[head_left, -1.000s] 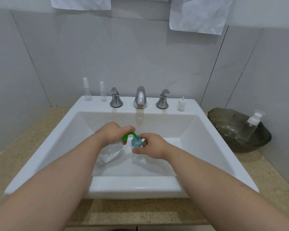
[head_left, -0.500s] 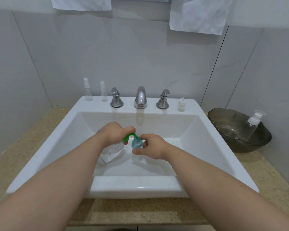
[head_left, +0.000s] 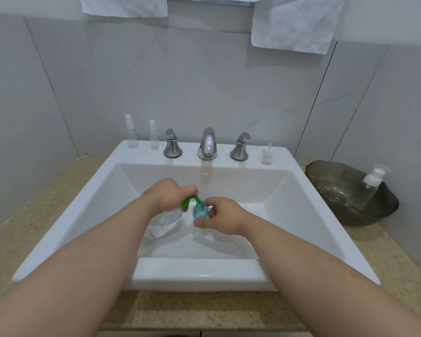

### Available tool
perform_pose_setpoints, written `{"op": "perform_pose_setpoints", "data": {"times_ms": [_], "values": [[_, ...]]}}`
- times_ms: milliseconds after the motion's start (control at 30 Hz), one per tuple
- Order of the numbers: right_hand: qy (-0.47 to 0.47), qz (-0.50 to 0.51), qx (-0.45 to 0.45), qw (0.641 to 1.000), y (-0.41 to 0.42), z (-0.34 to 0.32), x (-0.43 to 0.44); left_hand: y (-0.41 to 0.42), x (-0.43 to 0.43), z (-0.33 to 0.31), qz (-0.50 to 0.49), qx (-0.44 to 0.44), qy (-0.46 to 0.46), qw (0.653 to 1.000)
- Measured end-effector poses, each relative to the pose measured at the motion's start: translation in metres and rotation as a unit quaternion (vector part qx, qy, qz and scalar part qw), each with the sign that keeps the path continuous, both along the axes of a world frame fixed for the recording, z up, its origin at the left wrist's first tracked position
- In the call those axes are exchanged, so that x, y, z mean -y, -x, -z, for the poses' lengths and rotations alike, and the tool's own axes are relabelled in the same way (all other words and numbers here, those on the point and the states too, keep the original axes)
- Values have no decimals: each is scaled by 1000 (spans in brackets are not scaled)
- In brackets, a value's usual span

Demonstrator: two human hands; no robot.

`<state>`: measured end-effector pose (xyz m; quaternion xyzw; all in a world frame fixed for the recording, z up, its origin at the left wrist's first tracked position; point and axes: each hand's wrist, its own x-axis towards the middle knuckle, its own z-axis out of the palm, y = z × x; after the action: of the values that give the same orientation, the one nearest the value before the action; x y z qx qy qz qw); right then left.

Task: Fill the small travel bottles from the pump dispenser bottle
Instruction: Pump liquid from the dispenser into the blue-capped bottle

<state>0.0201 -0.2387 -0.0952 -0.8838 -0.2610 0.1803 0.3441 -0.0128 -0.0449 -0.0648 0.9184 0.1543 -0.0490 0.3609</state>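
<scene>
Holding green nozzle (head_left: pixel 192 198) against small travel bottle (head_left: pixel 200 212).
Left hand (head_left: pixel 165 194) is gripping the pump dispenser bottle (head_left: pixel 164 221), right hand (head_left: pixel 225 216) is pinching the small one.

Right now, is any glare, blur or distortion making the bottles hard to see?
Head view: soft even light, no blur; the wide lens slants the wall seams; glare streaks the faucet spout; the small travel bottle reads sharp, but the clear pump dispenser bottle fades into the white basin.
</scene>
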Motion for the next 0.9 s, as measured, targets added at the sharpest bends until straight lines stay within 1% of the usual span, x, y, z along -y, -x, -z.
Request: {"op": "perform_pose_setpoints", "data": {"times_ms": [333, 567, 900], "values": [[9, 0, 1, 1000, 2, -1, 0, -3, -1, 3, 14, 0, 17, 1000], [4, -2, -3, 1000, 1, -2, 0, -4, -2, 3, 16, 5, 12, 1000], [11, 4, -10, 1000, 1, -2, 2, -3, -3, 4, 8, 18, -32, 999]]}}
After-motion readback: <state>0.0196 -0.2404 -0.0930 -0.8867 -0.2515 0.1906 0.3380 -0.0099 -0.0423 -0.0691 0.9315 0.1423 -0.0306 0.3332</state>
